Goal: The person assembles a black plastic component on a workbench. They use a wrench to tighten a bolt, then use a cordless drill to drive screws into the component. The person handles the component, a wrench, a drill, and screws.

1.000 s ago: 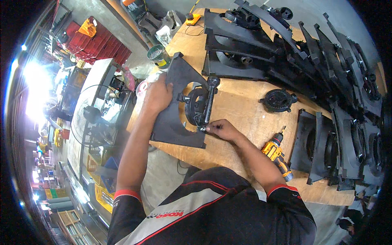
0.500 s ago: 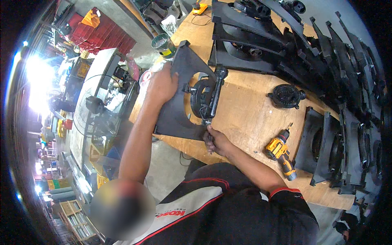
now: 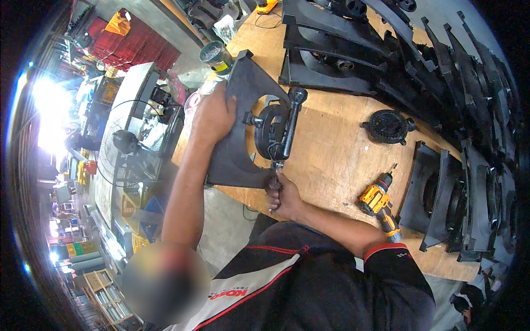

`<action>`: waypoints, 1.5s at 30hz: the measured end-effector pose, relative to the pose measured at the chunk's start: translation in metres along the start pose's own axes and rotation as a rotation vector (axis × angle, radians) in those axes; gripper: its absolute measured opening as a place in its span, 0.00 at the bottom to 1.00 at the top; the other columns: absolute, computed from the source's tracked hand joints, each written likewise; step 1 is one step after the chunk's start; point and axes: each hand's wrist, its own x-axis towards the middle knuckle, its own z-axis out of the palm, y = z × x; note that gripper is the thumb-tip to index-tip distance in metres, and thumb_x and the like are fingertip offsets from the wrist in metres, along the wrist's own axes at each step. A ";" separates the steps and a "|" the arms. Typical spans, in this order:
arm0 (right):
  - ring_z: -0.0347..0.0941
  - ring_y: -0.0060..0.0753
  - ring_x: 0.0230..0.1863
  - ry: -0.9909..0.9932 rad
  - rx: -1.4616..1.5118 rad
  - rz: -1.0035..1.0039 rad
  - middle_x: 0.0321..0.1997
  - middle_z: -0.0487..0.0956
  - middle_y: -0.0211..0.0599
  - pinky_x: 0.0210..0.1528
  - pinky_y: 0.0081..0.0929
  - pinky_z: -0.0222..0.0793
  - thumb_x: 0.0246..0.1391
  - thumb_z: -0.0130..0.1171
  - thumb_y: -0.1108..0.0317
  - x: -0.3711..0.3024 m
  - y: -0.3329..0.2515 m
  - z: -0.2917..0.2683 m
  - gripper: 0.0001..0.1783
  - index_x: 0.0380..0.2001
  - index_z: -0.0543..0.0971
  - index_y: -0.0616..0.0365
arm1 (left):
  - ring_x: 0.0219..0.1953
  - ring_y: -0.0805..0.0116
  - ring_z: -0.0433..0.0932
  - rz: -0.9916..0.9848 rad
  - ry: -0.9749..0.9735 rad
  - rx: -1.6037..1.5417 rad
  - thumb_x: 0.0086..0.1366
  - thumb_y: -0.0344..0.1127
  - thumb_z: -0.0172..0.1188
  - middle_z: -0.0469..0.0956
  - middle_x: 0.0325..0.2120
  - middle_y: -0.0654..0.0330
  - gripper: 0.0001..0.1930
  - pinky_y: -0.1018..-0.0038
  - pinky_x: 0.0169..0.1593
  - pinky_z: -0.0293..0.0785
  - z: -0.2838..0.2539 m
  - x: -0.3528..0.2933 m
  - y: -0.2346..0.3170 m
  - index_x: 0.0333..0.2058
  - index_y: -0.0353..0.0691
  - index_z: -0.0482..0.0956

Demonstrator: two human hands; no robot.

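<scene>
A black plastic panel (image 3: 234, 140) with a large round opening is propped at a slant on the near left of the wooden table. My left hand (image 3: 215, 116) grips its left edge, fingers wrapped over. In the opening sits a black round part (image 3: 270, 132), with a black cylinder-like bar (image 3: 292, 124) alongside. Below that bar, my right hand (image 3: 284, 197) is closed around a slim metal hand tool (image 3: 277, 170). The tool's upper end meets the bottom of the round part; its exact kind is hard to make out.
A yellow-and-black cordless drill (image 3: 380, 201) lies to the right, with a loose black round part (image 3: 388, 127) beyond it. Stacked black panels (image 3: 331, 71) fill the far and right sides. A green tub (image 3: 216, 58) stands behind the held panel; a fan (image 3: 126, 142) is farther left.
The panel and both hands have shifted slightly left in view. My right hand has turned with the tool, which now points more upright.
</scene>
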 end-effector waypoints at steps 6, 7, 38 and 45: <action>0.49 0.23 0.14 -0.042 0.078 0.035 0.14 0.57 0.23 0.20 0.24 0.47 0.67 0.41 0.38 -0.006 0.000 0.008 0.29 0.21 0.69 0.48 | 0.44 0.35 0.78 -0.021 -0.040 -0.027 0.66 0.38 0.53 0.79 0.38 0.32 0.23 0.48 0.51 0.70 -0.005 -0.001 0.003 0.55 0.31 0.69; 0.50 0.23 0.14 0.046 -0.049 0.008 0.14 0.57 0.23 0.20 0.24 0.47 0.67 0.41 0.39 -0.008 -0.003 0.004 0.29 0.20 0.69 0.48 | 0.45 0.35 0.78 -0.023 -0.040 -0.030 0.66 0.38 0.53 0.79 0.38 0.32 0.23 0.48 0.51 0.70 -0.005 -0.002 0.003 0.55 0.30 0.69; 0.47 0.24 0.11 0.197 -0.104 0.022 0.12 0.57 0.25 0.16 0.26 0.47 0.67 0.42 0.39 -0.009 -0.006 0.010 0.29 0.21 0.68 0.49 | 0.45 0.35 0.78 -0.014 -0.002 -0.003 0.67 0.38 0.53 0.79 0.39 0.33 0.23 0.50 0.51 0.71 -0.003 -0.005 -0.003 0.57 0.33 0.69; 0.71 0.21 0.39 0.158 -1.034 -0.445 0.34 0.79 0.27 0.45 0.25 0.69 0.67 0.51 0.47 -0.002 -0.041 -0.042 0.25 0.43 0.81 0.60 | 0.56 0.37 0.71 -0.135 -0.095 -0.026 0.67 0.35 0.55 0.73 0.51 0.35 0.23 0.54 0.59 0.68 -0.012 -0.006 0.015 0.58 0.30 0.68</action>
